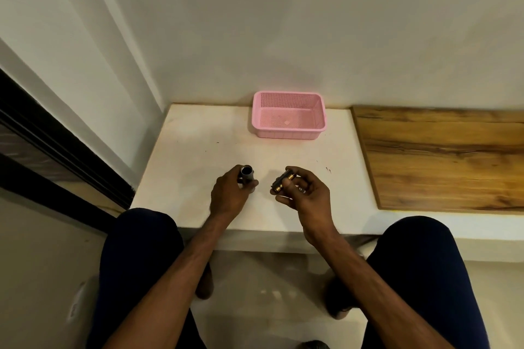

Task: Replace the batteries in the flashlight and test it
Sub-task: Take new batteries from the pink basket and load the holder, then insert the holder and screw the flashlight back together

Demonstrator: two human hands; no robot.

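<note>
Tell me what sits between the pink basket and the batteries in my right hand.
Nothing. In the head view, only bare white tabletop separates the pink basket from the batteries that the right hand holds.

White walls (283, 22), white ledge (198, 150), wood board (439, 156) rt.

White ledge (198, 136) — pink basket (286, 133), wooden board (439, 156)

Bare hands (231, 197) (306, 197), dark navy trousers (136, 252)
</note>
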